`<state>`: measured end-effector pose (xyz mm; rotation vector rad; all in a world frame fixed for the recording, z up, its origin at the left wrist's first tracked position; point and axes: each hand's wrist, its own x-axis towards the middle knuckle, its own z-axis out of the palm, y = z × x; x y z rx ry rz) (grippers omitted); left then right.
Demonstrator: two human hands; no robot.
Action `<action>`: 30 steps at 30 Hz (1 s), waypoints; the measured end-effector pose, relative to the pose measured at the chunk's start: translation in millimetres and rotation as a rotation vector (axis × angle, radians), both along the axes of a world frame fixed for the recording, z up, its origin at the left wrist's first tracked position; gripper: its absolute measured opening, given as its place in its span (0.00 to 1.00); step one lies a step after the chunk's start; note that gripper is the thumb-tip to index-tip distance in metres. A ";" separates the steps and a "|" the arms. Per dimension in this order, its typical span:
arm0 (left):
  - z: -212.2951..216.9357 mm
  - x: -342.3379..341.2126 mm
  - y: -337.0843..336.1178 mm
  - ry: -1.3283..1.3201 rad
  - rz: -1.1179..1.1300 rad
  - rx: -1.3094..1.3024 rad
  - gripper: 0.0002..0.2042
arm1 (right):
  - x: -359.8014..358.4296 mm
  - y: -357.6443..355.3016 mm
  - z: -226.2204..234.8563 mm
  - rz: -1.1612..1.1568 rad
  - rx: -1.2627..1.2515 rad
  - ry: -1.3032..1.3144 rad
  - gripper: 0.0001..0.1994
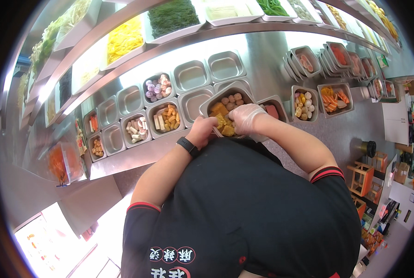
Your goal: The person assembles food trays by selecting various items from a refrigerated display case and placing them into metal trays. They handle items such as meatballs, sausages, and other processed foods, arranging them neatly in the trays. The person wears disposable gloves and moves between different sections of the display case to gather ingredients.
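A steel pan (207, 107) of brown meatballs (232, 100) and yellow-orange pieces (219, 111) is tilted close to my body. My left hand (202, 132), bare and with a dark watch on its wrist, grips the pan's near left rim. In a clear plastic glove, my right hand (246, 119) reaches into the same pan, its fingers curled among the yellow pieces. What those fingers hold, if anything, is hidden. Just to the right is another pan with a pink block (271, 111).
Steel pans line the counter leftward, some bare like this pan (190, 75), others with purple-white balls (158, 88) or yellow-brown pieces (170, 118). Food trays (172, 18) fill a shelf above. Nested pans (304, 62) stand at right, near pans of white balls (305, 105) and orange-white slices (335, 99).
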<state>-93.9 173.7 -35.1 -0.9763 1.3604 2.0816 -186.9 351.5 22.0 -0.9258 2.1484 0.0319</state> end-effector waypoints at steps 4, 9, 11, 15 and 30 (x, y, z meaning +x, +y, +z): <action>-2.0 -0.2 -4.0 0.008 -0.006 -0.039 0.08 | -11.3 -1.6 6.7 0.063 -0.033 -0.108 0.16; -2.2 -1.2 -10.0 -0.017 -0.016 -0.052 0.08 | -5.3 -7.6 1.8 0.004 -0.065 -0.056 0.13; -3.0 -0.4 -11.3 -0.019 0.002 -0.045 0.09 | -4.6 -10.3 0.9 0.000 -0.057 -0.019 0.13; -6.9 -1.1 -14.6 -0.036 0.044 -0.006 0.12 | -17.2 -6.5 5.2 -0.071 -0.131 -0.062 0.16; -31.1 13.3 -9.5 -0.009 0.183 0.149 0.14 | -14.6 11.2 31.5 -0.780 -0.659 -0.620 0.09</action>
